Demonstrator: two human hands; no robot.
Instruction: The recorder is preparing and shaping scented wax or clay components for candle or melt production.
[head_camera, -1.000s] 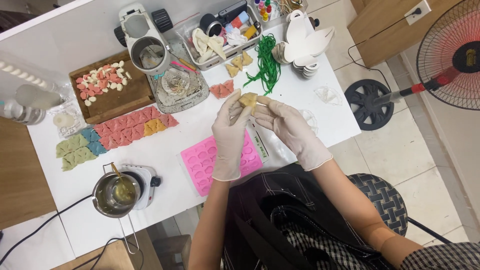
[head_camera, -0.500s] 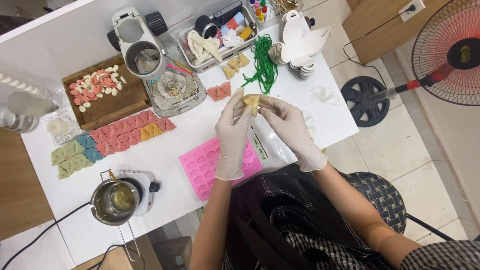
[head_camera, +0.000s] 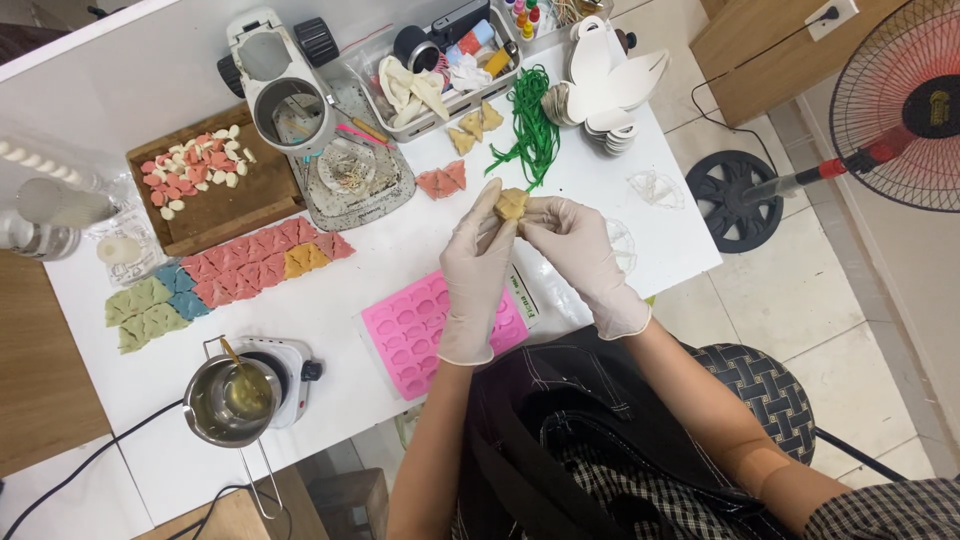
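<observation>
Both my hands wear pale gloves and meet above the white table (head_camera: 640, 215). My left hand (head_camera: 478, 262) and my right hand (head_camera: 577, 250) together pinch a small tan butterfly-shaped piece (head_camera: 511, 204) between their fingertips. Under my left wrist lies a pink silicone mould (head_camera: 420, 330) with several cavities. A bundle of green strands (head_camera: 533, 130) lies just beyond my fingers. Two salmon-coloured pieces (head_camera: 443, 180) and a few tan pieces (head_camera: 473, 124) rest nearby.
Rows of pink, orange, blue and green shaped pieces (head_camera: 225, 278) lie at the left. A wooden tray (head_camera: 215, 205) holds small pieces. A metal pot (head_camera: 228, 398) sits on a small hot plate. White paper cutouts (head_camera: 605, 75), a supply bin (head_camera: 440, 60) and a fan (head_camera: 900, 110) are about.
The view has shifted slightly and my hands have turned the tan piece between the fingertips; they stay in the same place above the table.
</observation>
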